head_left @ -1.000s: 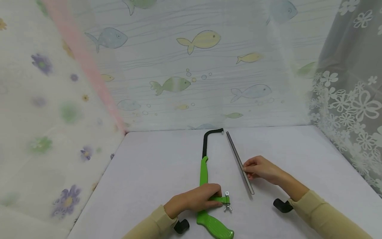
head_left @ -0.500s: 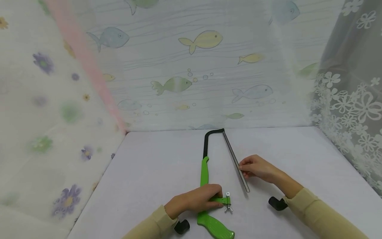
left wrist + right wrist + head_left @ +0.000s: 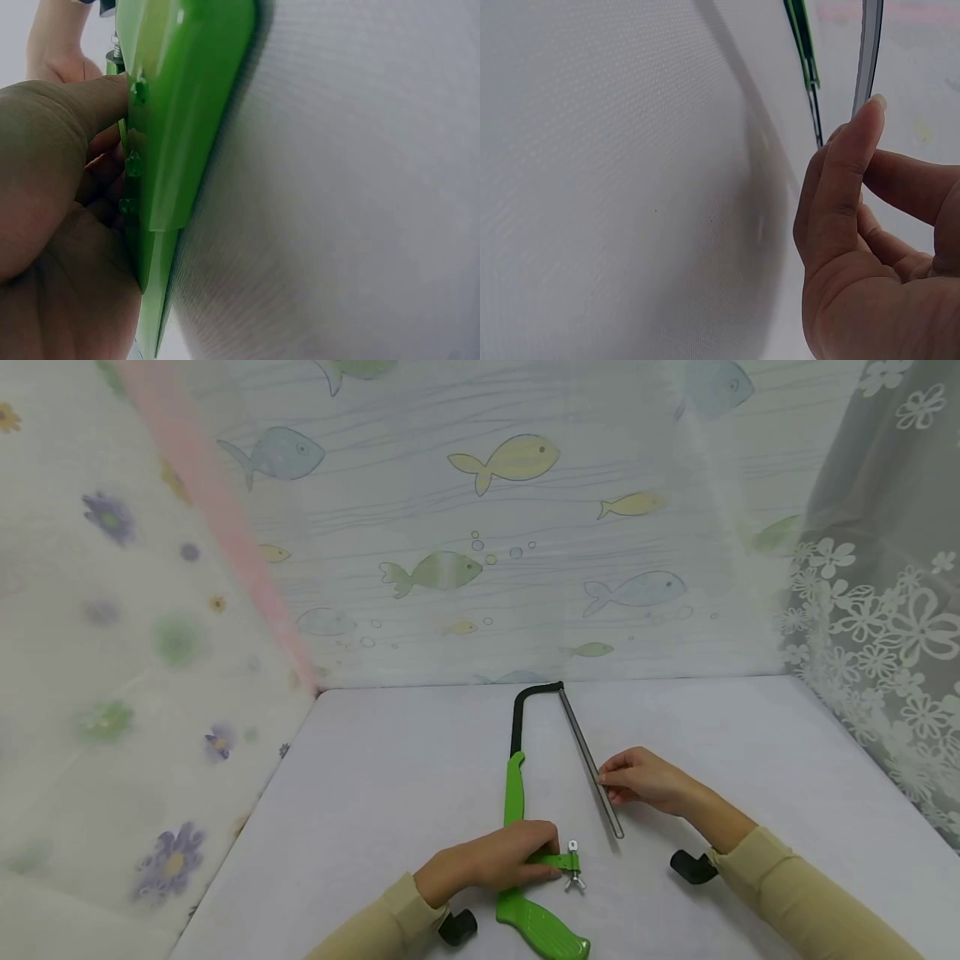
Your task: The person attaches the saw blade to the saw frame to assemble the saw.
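A hacksaw frame lies on the white table, its green handle toward me and its black bent arm pointing away. My left hand grips the green part above the handle, beside the short bracket with a wing nut. The left wrist view shows the thumb and fingers curled on the green frame. My right hand pinches a thin grey hacksaw blade between thumb and fingers. The blade's far end meets the arm's tip; its near end hangs right of the bracket, apart from it.
The white table runs back to a fish-print curtain. A flowered sheet borders the left, and a lace curtain the right. Black wrist mounts hang below both sleeves.
My right hand has moved left with the blade, and its far end has come from beside the frame's black tip to overlap it. The left hand keeps its grip.
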Motion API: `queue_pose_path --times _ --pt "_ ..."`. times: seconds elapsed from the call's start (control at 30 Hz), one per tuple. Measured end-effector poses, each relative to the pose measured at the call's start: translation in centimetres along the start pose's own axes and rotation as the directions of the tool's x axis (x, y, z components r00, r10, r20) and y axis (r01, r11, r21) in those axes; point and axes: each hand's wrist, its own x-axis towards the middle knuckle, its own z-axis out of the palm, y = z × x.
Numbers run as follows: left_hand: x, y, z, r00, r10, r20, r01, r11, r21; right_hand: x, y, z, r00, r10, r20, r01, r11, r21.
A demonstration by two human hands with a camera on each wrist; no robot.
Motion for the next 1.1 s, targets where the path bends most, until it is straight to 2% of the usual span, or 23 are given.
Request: queue_pose_path --times 0.57,0.9,1.1 --pt "-0.1 0.1 0.1 1.000 -0.013 0.005 0.013 1.000 -0.019 0.2 0.4 0.9 0.998 0.061 -0.033 -0.061 0.998 -0.003" --pt "0.0 0.1 0.0 1.000 -0.026 0.008 0.026 0.999 -0.042 0.7 0.2 2.1 0.998 0.048 -0.028 -0.048 0.999 0.007" --pt "0.0 0.3 -0.1 0.999 -0.036 0.010 0.036 0.998 -0.056 0.6 -0.1 3.1 0.999 0.046 -0.023 -0.045 0.997 0.055"
